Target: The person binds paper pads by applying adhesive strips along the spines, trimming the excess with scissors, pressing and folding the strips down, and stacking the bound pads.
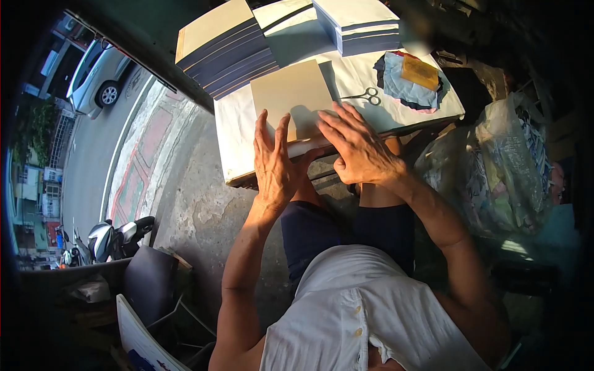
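Observation:
A plain cream-coloured book or pad [289,89] lies flat near the front edge of the cloth-covered table [238,139]. My left hand [274,164] is at its near left corner, fingers stretched and apart, fingertips on or just beside it. At the near right corner is my right hand [359,148], its fingers extended forward and the thumb bent in. Whether either hand presses on it I cannot tell. Beyond the right fingertips rests a pair of scissors [370,96]. Shadows of both hands fall across the cream surface.
A stack of cream-topped books with dark edges [229,52] stands at the back left, and another stack [365,31] at the back right. Folded cloths [405,86] with a yellow-brown piece lie on the right. A plastic bag of paper scraps [507,154] sits beside the table.

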A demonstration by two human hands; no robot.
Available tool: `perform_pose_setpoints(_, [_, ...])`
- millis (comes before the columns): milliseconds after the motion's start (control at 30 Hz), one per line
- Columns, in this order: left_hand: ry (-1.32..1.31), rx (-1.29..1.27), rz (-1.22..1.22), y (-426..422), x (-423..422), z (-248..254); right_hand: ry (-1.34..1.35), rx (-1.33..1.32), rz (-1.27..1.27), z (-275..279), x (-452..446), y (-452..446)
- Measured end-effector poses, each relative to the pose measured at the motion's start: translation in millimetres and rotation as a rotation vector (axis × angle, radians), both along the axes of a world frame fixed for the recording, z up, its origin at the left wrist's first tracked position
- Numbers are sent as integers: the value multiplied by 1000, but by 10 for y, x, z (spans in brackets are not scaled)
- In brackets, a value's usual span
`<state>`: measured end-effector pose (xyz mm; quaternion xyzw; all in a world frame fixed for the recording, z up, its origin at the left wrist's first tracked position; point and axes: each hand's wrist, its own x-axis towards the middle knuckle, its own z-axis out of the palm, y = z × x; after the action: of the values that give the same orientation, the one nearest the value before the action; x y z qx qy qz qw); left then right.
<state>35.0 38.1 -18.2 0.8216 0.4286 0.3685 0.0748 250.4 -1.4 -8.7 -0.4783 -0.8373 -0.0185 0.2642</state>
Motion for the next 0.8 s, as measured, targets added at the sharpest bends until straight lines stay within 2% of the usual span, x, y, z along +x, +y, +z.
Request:
perform_pose_setpoints(133, [29, 31, 42, -236, -106, -59, 7, -6, 65, -23, 40, -54])
perform_pose_setpoints(200, [89, 135, 88, -368, -175, -162, -2, 89, 80, -111, 17, -121])
perform_pose_setpoints(300, [291, 471, 104, -409, -360, -256, -42, 292, 82, -56, -104, -263])
perform_pose_setpoints(400, [370, 598, 25, -289, -515, -60, -67, 318, 88, 50, -158, -250])
perform_pose_setpoints(467, [297, 512, -80, -202, -598, 222, -1, 355, 99, 83, -172, -86])
perform_pose_setpoints(500, [193, 481, -119, -113, -632, 349, 149, 288, 117, 172, -143, -19])
perform_pose_setpoints(533, [145, 357, -89, -99, -672, 523, 297, 215, 134, 237, -118, 57])
perform_pose_setpoints(567, [-12, 238, -84, -61, -677, 716, 442, 173, 145, 212, -109, 179])
perform_pose_setpoints(600, [-171, 114, -80, -3, -665, 920, 694, -113, 155, 313, -80, 195])
perform_pose_setpoints(667, [-222, 10, 32, 178, -712, 1385, 854, -358, 293, 269, 64, 415])
perform_pose_setpoints(700, [-310, -188, 1, 346, -791, 1528, 833, -490, 336, 306, 76, 491])
perform_pose_setpoints(733, [-397, -385, -33, 522, -862, 1621, 1106, -672, 409, 146, 95, 547])
perform_pose_setpoints(767, [-399, -387, -30, 679, -881, 1606, 1105, -676, 410, 195, 44, 499])
perform_pose_setpoints(800, [-363, -453, 8, 844, -891, 1507, 1232, -739, 316, 306, -49, 424])
